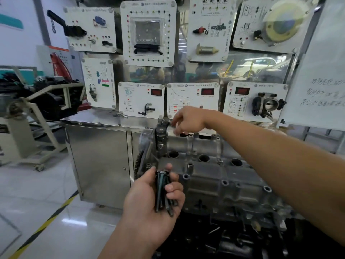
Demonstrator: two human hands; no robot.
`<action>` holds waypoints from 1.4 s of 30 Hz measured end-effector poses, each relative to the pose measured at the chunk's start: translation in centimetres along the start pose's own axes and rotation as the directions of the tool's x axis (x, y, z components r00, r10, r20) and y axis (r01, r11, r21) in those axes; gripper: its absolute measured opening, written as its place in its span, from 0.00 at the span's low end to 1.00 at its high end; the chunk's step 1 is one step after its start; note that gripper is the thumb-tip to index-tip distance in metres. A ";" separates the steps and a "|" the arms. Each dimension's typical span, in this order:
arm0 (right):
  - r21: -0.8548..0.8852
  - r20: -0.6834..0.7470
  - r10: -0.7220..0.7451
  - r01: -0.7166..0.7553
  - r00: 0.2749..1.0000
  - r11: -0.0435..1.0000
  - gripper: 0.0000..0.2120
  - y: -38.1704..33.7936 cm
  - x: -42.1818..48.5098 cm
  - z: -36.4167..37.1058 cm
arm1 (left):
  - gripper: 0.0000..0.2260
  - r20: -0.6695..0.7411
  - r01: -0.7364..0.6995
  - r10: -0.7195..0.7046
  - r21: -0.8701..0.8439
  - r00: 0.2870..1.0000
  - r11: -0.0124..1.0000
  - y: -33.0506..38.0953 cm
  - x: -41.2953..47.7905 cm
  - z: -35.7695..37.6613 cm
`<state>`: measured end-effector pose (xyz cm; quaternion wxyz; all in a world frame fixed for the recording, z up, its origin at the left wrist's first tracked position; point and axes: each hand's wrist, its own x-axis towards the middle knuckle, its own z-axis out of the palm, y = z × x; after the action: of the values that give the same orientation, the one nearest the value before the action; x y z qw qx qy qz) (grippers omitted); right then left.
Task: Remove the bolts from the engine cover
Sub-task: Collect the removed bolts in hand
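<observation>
my left hand (149,202) was nearest, palm up, with the fingers and thumb curled round a bundle of dark bolts (162,189). the bolt heads pointed away from me and the shanks lay across the palm. this hand hung just before the near left corner of the engine cover (214,176).

the engine cover lay directly ahead, grey cast metal, running from centre to lower right. round bolt holes (225,182) showed open along its near edge, and three larger bores (203,157) sat in a row along its middle.

my right hand (188,121) reached over the cover to its far left corner, fingers bent downward, the tips beside a black fitting (161,132) standing at that end. motion blur covered the fingertips; i could not tell whether they pinched anything.

behind the engine stood a steel desk (100,161) with cabinet doors. white training panels (148,32) rose above it, and a whiteboard (321,75) with handwriting stood at the right.
</observation>
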<state>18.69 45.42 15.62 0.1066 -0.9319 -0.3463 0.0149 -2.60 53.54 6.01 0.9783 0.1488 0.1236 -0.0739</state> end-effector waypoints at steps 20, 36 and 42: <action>0.192 -0.375 -0.144 0.229 0.916 0.954 0.07 0.8 3.4 -0.3 | 0.16 0.003 0.040 -0.040 -0.013 0.999 0.999 1.1 1.8 0.0; 0.067 0.032 -0.316 0.313 0.948 0.947 0.15 -6.7 -10.6 3.6 | 0.14 -0.023 0.102 -0.103 -0.033 0.994 0.994 -0.9 -0.3 -1.7; 0.027 -0.111 -0.224 0.228 0.968 0.973 0.14 -7.8 -8.2 6.2 | 0.18 -0.061 0.080 -0.086 -0.097 0.994 0.992 -0.9 -1.4 -2.9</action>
<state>6.87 47.04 10.82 0.1444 -0.8836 -0.4436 -0.0407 -4.76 53.73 3.42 0.9758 0.0997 0.1649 -0.1036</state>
